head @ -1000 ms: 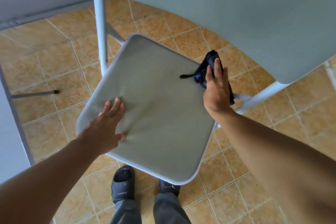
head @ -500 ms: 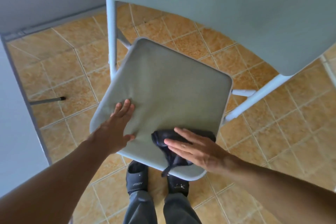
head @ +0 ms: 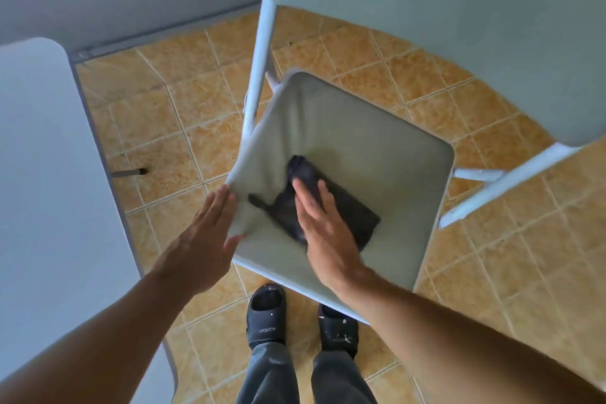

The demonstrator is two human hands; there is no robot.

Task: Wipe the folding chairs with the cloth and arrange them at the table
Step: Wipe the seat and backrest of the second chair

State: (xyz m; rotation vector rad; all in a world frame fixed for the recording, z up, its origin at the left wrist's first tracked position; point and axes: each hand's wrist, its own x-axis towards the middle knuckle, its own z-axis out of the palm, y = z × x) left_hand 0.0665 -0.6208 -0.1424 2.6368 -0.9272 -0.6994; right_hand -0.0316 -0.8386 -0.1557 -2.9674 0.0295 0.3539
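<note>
A pale grey folding chair stands open in front of me, its seat (head: 370, 174) below me and its backrest (head: 459, 26) filling the upper right. A dark cloth (head: 347, 210) lies flat on the left half of the seat. My right hand (head: 323, 226) presses on the cloth with its fingers stretched out flat. My left hand (head: 203, 239) rests with flat fingers against the seat's left edge, holding nothing.
A white table top (head: 49, 207) fills the left side, and one of its dark legs (head: 128, 172) shows on the orange tiled floor (head: 183, 115). My feet in dark slippers (head: 267, 315) stand just under the seat's near edge. A grey wall runs along the top left.
My right hand has swept the cloth from the seat's far right corner to its near edge, then up to the left half. My left hand slid from the seat top to its left edge.
</note>
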